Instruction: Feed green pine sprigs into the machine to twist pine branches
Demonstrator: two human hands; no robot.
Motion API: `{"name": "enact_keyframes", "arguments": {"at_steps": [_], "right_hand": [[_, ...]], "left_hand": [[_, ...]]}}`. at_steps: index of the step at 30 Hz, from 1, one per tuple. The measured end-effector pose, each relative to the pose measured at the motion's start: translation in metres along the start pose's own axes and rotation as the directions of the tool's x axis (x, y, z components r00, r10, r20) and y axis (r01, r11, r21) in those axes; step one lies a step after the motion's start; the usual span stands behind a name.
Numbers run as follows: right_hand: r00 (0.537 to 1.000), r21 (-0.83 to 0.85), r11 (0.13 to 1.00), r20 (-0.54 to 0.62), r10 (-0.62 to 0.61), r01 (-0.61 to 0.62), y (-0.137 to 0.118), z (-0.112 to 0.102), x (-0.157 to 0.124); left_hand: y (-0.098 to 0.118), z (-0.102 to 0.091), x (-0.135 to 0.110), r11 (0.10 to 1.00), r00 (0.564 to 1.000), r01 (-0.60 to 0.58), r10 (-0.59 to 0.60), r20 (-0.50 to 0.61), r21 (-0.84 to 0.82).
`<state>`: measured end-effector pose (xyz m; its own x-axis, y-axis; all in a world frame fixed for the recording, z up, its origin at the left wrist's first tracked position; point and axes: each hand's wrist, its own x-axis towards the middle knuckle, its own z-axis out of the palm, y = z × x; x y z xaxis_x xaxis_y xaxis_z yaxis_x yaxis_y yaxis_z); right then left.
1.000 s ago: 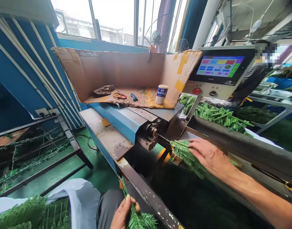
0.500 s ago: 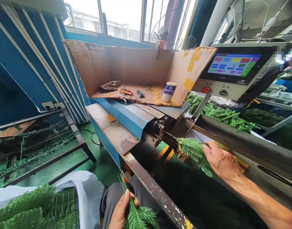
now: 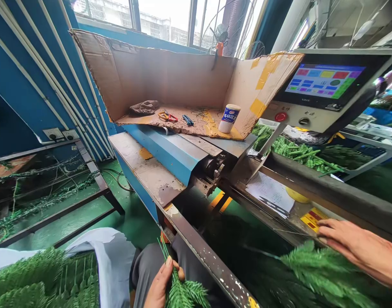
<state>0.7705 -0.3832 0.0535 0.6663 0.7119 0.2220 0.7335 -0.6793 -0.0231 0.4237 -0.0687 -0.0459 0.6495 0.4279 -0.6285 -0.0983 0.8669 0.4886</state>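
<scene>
Twigs (image 3: 183, 293) of green pine are low down by my lap, and my left grip (image 3: 160, 287) is closed tight round their thin stems. My right grip (image 3: 359, 250) lies flat, fingers stretched out, on top of a big green branch (image 3: 311, 269) far over on the right, just below the long dark rail (image 3: 327, 190). Between my two grips runs a rusty bar (image 3: 208, 261). Up past it sits the blue machine (image 3: 170, 154) with its metal head (image 3: 211, 173). Behind that is a cardboard box (image 3: 170, 77) with a small bottle (image 3: 228, 118) and scissors (image 3: 168, 116) in it, and beside it a bright screen (image 3: 324, 81). I think the twigs could slip and fall, since I hold them only by the ends. The big branch could slide off too, because my flat grip only presses on it. Fingers that get close to that metal head could get pinched.
</scene>
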Motion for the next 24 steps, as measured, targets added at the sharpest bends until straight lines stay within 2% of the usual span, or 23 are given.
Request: {"name": "enact_keyframes", "arguments": {"at_steps": [3, 6, 8, 13, 16, 20, 22, 24], "right_hand": [[0.989, 0.18, 0.981, 0.113, -0.097, 0.076, -0.042, 0.007, 0.031], [0.986, 0.313, 0.939, 0.042, -0.162, 0.141, -0.099, 0.016, 0.081], [0.986, 0.375, 0.914, -0.009, -0.165, 0.157, -0.127, 0.026, 0.114], [0.988, 0.498, 0.859, 0.03, -0.151, 0.117, -0.157, 0.054, 0.168], [0.997, 0.561, 0.826, 0.013, -0.07, 0.051, -0.171, 0.065, 0.18], [0.999, 0.675, 0.738, -0.016, 0.039, -0.018, -0.203, 0.074, 0.172], [0.998, 0.763, 0.646, -0.014, 0.067, -0.033, -0.218, 0.077, 0.162], [0.996, 0.856, 0.511, 0.042, 0.083, -0.079, -0.23, 0.078, 0.154]], "left_hand": [[0.002, 0.003, 0.002, 1.0, 1.0, -0.013, 0.014, -0.005, 0.012], [0.008, 0.01, 0.002, 0.998, 0.999, -0.052, 0.051, 0.006, 0.022], [0.012, 0.012, 0.001, 0.997, 0.997, -0.081, 0.081, 0.01, 0.017], [0.012, 0.007, -0.002, 0.997, 0.997, -0.081, 0.081, -0.013, 0.002], [0.01, 0.007, -0.003, 0.996, 0.996, -0.084, 0.084, -0.02, 0.015], [0.007, 0.009, 0.0, 0.997, 0.997, -0.069, 0.07, -0.022, 0.031], [0.006, 0.009, 0.001, 0.998, 0.998, -0.065, 0.066, -0.018, 0.021], [0.005, 0.008, 0.001, 0.998, 0.998, -0.067, 0.067, -0.015, 0.013]]}}
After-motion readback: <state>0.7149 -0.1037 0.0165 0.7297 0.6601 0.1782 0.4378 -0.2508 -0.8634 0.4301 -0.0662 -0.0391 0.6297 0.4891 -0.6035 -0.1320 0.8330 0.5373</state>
